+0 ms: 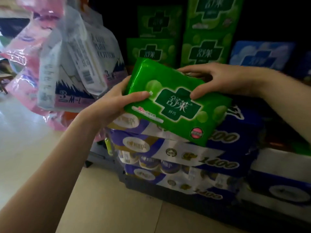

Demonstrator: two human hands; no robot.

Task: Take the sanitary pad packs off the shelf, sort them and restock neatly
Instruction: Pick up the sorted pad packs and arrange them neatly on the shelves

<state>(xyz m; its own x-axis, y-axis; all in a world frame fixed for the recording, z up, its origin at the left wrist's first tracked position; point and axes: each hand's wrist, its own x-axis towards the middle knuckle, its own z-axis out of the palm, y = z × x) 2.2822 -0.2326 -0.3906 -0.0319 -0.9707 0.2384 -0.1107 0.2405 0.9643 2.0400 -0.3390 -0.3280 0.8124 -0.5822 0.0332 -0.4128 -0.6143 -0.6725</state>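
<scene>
A bright green sanitary pad pack (170, 105) with a dark green cross logo is held tilted in front of me, above stacked tissue bundles. My left hand (114, 101) grips its left end, thumb on the front face. My right hand (223, 81) grips its upper right edge, thumb on the front and fingers behind. On the dark shelf behind stand several matching green packs (208, 47), stacked in two columns, and a blue pack (259, 54) to their right.
White and pink diaper-style packs (79, 64) in crinkled plastic lean at the left. Purple-and-white toilet roll bundles (193, 158) are stacked below the held pack, on a dark base. Beige tiled floor (33, 148) spreads at the lower left.
</scene>
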